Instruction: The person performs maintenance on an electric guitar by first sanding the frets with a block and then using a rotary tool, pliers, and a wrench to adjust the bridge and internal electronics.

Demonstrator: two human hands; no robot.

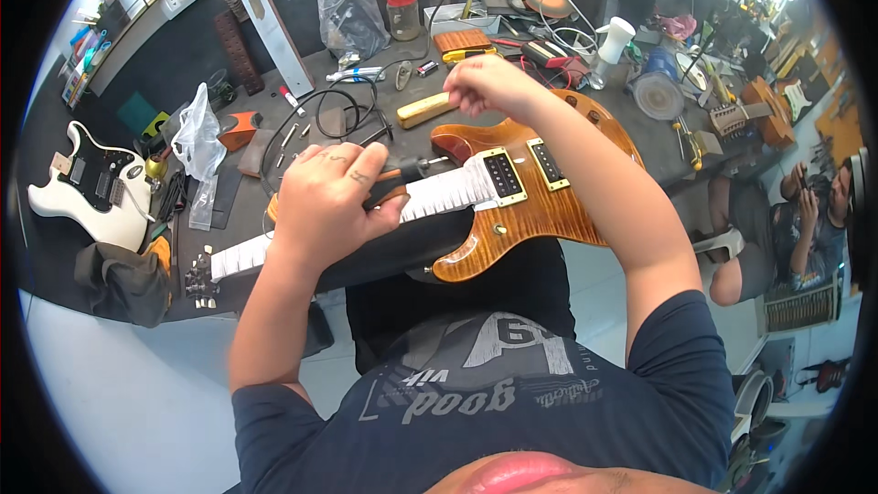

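Observation:
An amber electric guitar [494,238] lies across the bench edge and my lap, its neck toward the left. White strips of tape [448,194] cover the fretboard. Over the neck, my left hand [331,194] is closed around a dark tool with brown, wood-like parts [393,194]; my fingers hide much of it, so its kind is unclear. My right hand [494,87] is above the guitar's upper horn, fingers curled together at the end of a yellow block-shaped piece [422,112]. Whether they grip that piece or something small cannot be made out.
A white guitar body [91,185] and a dark cloth [123,279] lie at the left. Black cable [352,96], a red-lidded jar [402,9], a plastic bag [352,18] and loose tools crowd the bench's back. Another person [809,210] sits at the far right.

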